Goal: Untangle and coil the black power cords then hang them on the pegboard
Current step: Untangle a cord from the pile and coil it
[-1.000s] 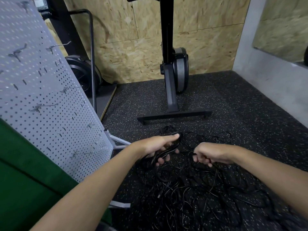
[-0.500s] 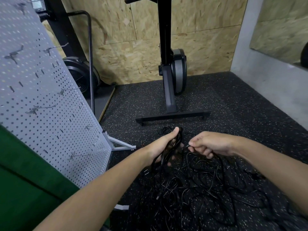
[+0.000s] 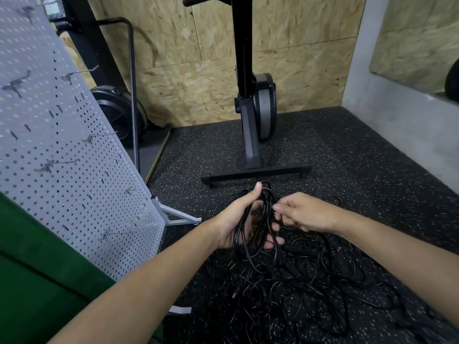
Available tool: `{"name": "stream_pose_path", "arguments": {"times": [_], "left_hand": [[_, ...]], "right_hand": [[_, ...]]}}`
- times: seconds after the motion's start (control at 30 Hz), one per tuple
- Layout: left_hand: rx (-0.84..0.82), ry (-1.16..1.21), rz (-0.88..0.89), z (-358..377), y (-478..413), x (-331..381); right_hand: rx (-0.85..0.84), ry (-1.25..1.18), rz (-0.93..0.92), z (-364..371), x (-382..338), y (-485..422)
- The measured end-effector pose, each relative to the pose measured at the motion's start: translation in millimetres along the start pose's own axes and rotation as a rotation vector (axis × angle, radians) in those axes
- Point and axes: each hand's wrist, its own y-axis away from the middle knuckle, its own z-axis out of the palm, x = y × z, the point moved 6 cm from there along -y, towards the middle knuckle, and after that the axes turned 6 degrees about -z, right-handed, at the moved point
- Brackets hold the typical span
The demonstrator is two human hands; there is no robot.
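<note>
Several cord loops (image 3: 263, 219): black and gathered into one long bunch that stands up out of your left palm, above the floor at the near middle of the scene. Their lower ends trail down into the tangle below.
Left hand (image 3: 233, 219): you grip the loops with your thumb laid straight along their left side, pointing away from you. Your fingers (image 3: 274, 240) curl under and round them, and the tips show on the right.
Right hand (image 3: 305, 212): just right of the loops, knuckles up. Your fingers (image 3: 279, 208) are pressed together in a pinch on the right-most run of the loops.
Cord pile (image 3: 298, 294): a black tangle spread over the floor beneath both hands and nearer to you, reaching under your right forearm. One plug end (image 3: 234, 292) lies at its left edge.
Floor (image 3: 360, 157): black rubber with pale flecks.
Pegboard (image 3: 62, 145): grey and perforated, standing on your left with wire hooks (image 3: 57, 165) sticking out of it. Its frame foot (image 3: 176, 217) rests on the floor, left of your left wrist.
Green panel (image 3: 37, 269): near left, in front of the pegboard's lower part.
Exercise machine (image 3: 250, 125): a black upright with a grey wheel housing, on the far side of your hands. Its cross-foot lies on the floor just beyond the loops.
Fan wheel (image 3: 116, 112): far left, past the pegboard's edge.
Walls: a chipboard wall (image 3: 186, 70) on the far side and a grey wall (image 3: 397, 125) on the right.
</note>
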Motion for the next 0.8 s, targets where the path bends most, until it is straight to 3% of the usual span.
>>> {"name": "stream_pose_path", "arguments": {"times": [0.3, 0.8], "left_hand": [[-0.099, 0.013, -0.052, -0.6, 0.3, -5.0], [-0.141, -0.035, -0.116, -0.3, 5.2, -4.3]], "right_hand": [[-0.011, -0.096, 0.042, 1.6, 7.9, 0.9], [0.072, -0.004, 0.033, -16.7, 16.2, 0.0]]}}
